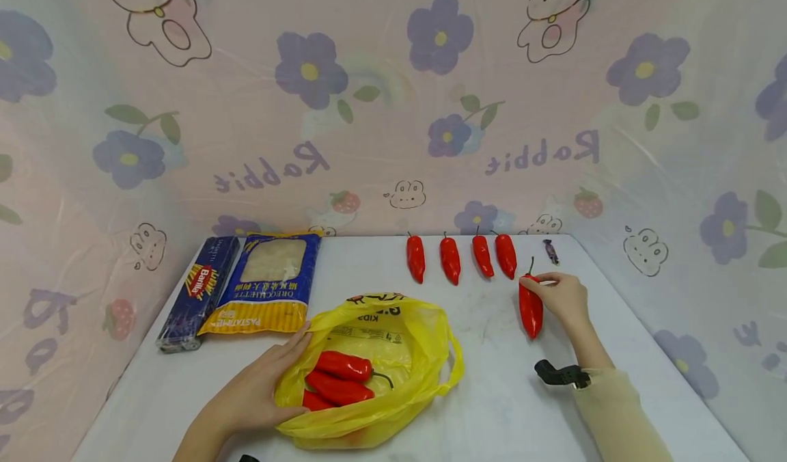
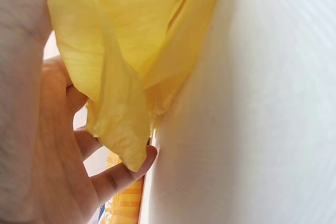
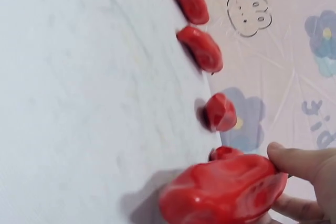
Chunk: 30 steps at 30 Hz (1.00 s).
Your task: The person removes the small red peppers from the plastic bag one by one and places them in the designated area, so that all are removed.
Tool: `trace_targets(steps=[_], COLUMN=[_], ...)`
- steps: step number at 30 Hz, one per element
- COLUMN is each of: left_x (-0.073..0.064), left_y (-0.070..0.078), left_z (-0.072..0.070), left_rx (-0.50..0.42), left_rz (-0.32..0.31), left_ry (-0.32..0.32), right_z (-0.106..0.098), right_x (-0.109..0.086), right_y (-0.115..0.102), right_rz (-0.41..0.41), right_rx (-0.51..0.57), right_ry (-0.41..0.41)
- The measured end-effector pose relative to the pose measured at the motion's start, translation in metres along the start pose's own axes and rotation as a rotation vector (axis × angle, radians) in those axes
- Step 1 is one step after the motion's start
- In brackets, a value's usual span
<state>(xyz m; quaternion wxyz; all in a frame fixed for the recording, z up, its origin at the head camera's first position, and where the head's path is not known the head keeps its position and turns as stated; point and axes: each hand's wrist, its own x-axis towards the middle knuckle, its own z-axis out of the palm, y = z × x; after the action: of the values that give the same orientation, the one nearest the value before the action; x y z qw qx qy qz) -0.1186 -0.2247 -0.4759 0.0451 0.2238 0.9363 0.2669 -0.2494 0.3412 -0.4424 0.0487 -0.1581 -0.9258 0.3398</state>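
Note:
My right hand (image 1: pixel 564 296) pinches a red chili pepper (image 1: pixel 531 308) near its stem, at the right of the table; the pepper hangs tip down, large in the right wrist view. A yellow plastic bag (image 1: pixel 424 380) stands with its mouth open at the front middle, red peppers (image 1: pixel 341 388) lying inside. Against the bag's left side rests my left hand (image 1: pixel 261 387), fingers stretched toward the far rim and thumb at the near rim. In the left wrist view the little finger (image 2: pixel 123 179) is spread beside a fold of the bag.
Several red peppers (image 1: pixel 450 260) lie in a row along the back. Right of them is a small dark wrapped candy (image 1: pixel 550 251). At the back left lie a dark blue spaghetti pack (image 1: pixel 199 291) and a blue-yellow orecchiette pack (image 1: pixel 261 284). A patterned curtain (image 1: pixel 381 106) surrounds the table.

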Motion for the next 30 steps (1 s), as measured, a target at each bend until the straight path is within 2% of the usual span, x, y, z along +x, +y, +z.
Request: trace_targets(steps=[10,16,20,26,30], left_x=[-0.001,0.000,0.000,-0.001,0.000], left_y=[0.002,0.000,0.000,0.001,0.001], left_z=[-0.003,0.000,0.000,-0.001,-0.002], left_rx=[-0.004,-0.010,-0.016,-0.016,-0.015], left_rz=[-0.001,-0.008,-0.018,-0.011,-0.011], left_ry=[0.003,-0.001,-0.008,-0.016,-0.019], right_z=[0.006,0.011,0.010,0.007,0.007], right_x=[0.024,0.030,0.025,0.004,-0.009], right_y=[0.009,0.015,0.016,0.011,0.011], right_rz=[0.037,0.048,0.039,0.005,-0.034], right_rx=[-0.057,-0.068,-0.099,-0.174,-0.190], right_ry=[0.033,0.055,0.048,-0.025,-0.011])
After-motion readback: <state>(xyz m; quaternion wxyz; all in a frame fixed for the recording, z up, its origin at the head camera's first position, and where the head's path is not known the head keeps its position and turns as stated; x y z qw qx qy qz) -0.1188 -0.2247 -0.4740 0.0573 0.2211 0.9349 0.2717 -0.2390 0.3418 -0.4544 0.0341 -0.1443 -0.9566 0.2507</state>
